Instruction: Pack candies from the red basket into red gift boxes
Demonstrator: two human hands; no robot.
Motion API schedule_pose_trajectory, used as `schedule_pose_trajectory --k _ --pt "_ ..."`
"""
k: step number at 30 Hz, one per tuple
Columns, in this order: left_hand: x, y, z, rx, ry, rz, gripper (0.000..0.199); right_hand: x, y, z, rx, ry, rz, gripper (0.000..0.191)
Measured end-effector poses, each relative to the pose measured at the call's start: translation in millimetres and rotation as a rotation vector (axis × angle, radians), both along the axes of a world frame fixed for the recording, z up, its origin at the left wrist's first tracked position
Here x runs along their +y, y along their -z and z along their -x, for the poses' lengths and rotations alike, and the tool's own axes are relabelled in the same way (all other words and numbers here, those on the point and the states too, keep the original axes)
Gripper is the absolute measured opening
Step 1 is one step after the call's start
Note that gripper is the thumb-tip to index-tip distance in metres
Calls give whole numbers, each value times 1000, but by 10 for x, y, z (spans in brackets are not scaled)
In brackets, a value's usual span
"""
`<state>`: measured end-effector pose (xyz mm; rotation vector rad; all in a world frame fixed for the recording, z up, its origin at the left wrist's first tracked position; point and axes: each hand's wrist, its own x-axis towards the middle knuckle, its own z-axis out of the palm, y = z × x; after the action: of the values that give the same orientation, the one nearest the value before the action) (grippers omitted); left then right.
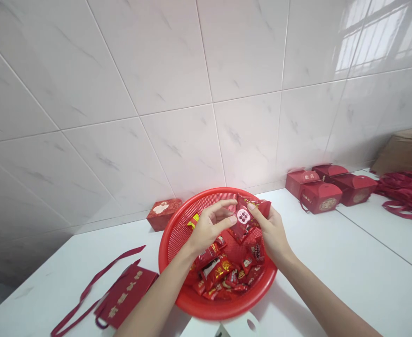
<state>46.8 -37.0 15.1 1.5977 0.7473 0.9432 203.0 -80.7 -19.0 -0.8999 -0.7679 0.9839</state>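
Over a red plastic basket of wrapped sweets, both hands are raised near its back right part. My right hand pinches a red wrapped packet with a round pale label, its thumb lying on the front. At the packet's left edge is my left hand, thumb and fingers closed around that side. Below the hands, several red and gold sweet packets lie in the basket, and a yellow one rests near its left wall.
A dark red box with a ribbon lies at front left. Behind the basket stands a patterned box. Several red boxes, red ribbons and a cardboard box line the tiled wall at right.
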Motion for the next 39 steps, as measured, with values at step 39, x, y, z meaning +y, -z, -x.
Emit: schedule_pose_trajectory --k 39 --pt "53 105 -38 -58 -92 -112 39 -2 -63 22 -15 21 -7 38"
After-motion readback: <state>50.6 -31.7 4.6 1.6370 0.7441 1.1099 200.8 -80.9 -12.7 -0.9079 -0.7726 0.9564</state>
